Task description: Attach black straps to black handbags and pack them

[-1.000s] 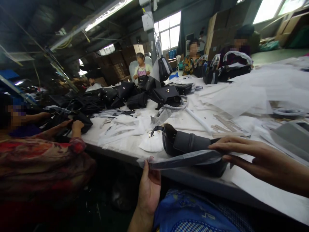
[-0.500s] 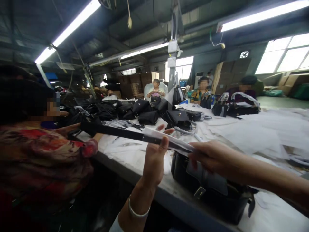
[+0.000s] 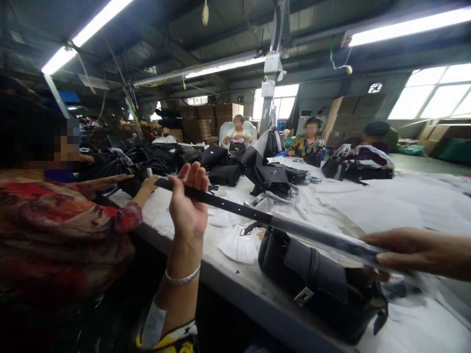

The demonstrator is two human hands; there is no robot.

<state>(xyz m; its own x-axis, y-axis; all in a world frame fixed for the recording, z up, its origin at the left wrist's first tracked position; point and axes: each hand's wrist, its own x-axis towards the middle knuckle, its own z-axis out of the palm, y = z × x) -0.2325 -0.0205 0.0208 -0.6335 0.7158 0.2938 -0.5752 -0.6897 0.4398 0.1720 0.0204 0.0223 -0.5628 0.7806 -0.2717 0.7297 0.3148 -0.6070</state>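
Just above the bag (image 3: 316, 279) on the table (image 3: 235, 272), left hand (image 3: 187, 208) and right hand (image 3: 415, 250) fingers clamp a strap (image 3: 235, 207); co-worker's hand (image 3: 149, 184) alongside.

Legible text: none found | cardboard boxes (image 3: 209, 115), 12 o'clock: markings were too blurred | strap (image 3: 228, 202), centre: no lettering made out | handbag (image 3: 320, 279), 5 o'clock: likewise.

The strap (image 3: 221, 201) is black, smooth and leather-like with a faint sheen. Its right stretch is cased in a clear glossy plastic sleeve (image 3: 324, 239). At the near edge of the table (image 3: 231, 274), the handbag (image 3: 316, 274) is matt black with a bright metal buckle (image 3: 303, 295). The bracelet (image 3: 183, 279) is polished silvery metal. The sheets (image 3: 368, 206) are white, matt and paper-like.
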